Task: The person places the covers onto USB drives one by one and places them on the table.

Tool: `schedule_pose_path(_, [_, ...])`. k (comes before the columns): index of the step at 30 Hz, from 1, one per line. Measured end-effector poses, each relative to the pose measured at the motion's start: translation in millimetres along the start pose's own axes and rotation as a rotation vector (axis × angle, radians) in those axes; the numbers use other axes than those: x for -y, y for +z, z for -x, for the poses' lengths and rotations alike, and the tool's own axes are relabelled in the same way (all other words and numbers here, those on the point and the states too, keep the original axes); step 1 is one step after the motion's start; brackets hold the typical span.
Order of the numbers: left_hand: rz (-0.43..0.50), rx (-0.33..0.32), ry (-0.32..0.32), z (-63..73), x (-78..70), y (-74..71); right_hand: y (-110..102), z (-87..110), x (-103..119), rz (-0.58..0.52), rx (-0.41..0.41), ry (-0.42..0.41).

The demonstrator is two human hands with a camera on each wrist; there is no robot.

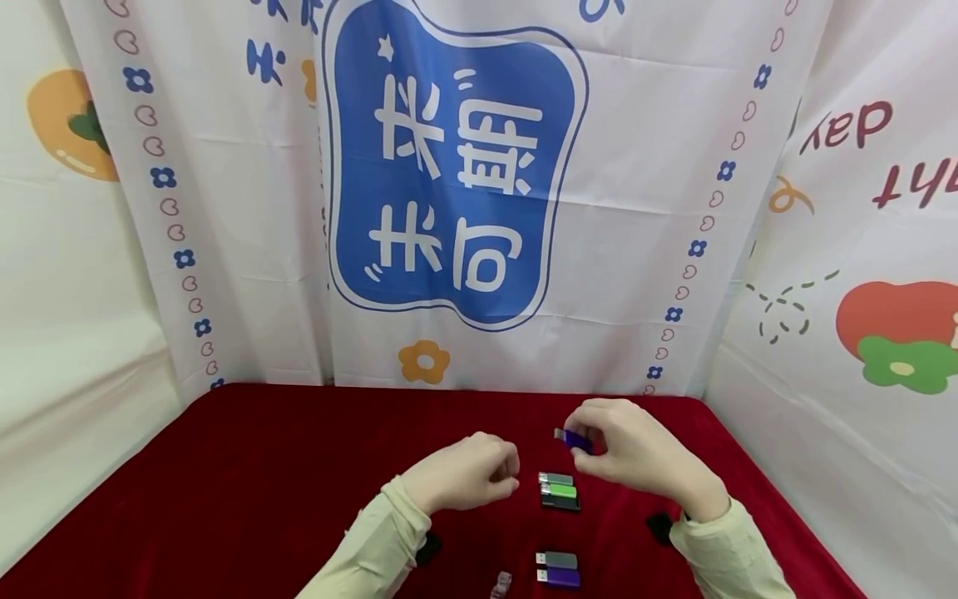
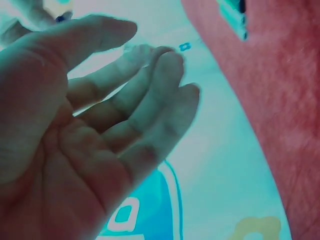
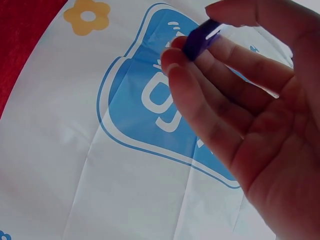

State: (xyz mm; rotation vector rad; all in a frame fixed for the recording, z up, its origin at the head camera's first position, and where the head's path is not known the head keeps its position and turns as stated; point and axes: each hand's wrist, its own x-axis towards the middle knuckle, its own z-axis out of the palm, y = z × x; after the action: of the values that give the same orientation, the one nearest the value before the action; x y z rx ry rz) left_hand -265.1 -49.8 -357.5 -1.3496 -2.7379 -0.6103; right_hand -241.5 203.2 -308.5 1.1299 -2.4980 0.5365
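Between the thumb and fingers of my right hand is a purple USB flash drive, its metal plug pointing left. The right wrist view shows the same purple flash drive pinched at the fingertips. My left hand hovers over the cloth to the left, its fingers loosely bent; the left wrist view shows nothing in its palm. Below and between the hands, a grey flash drive, a green one and a black one lie close together in a stack or row.
Nearer me lie another grey flash drive and a purple one, side by side. A small clear pinkish object sits at the front edge of view. Dark red cloth covers the table; printed white curtains enclose it.
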Motion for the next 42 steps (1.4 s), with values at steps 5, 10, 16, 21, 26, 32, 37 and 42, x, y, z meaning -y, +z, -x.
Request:
schedule_pose_path(5, [0.027, -0.163, 0.063, 5.1, 1.1, -16.2, -0.8, -0.3, 0.3, 0.007, -0.027, -0.009])
schedule_pose_path(10, [0.071, -0.320, 0.181, 7.9, -3.7, -25.6, -0.5, 0.2, 0.4, 0.005, -0.051, -0.025])
schedule_pose_path(16, [0.081, -0.455, 0.278, 7.3, -10.9, -26.8, 0.6, 1.0, -0.5, -0.001, -0.073, -0.051])
schedule_pose_path(21, [0.091, -0.549, 0.313, 4.1, -12.3, -25.9, 0.5, 0.0, -1.1, -0.005, -0.076, -0.060])
schedule_pose_path(26, [0.086, -0.561, 0.319, 3.5, -10.4, -25.0, 0.6, -0.8, 0.1, -0.008, -0.064, -0.051])
schedule_pose_path(32, [0.083, -0.520, 0.301, 2.9, -8.3, -25.2, 2.1, -1.8, 1.6, -0.010, -0.042, -0.036])
schedule_pose_path(37, [0.080, -0.489, 0.292, 2.9, -8.9, -25.3, 3.2, -1.5, 2.2, -0.008, -0.034, -0.034])
schedule_pose_path(42, [0.085, -0.479, 0.287, 5.6, -10.0, -22.4, 4.7, -1.0, 3.3, -0.016, -0.031, -0.034])
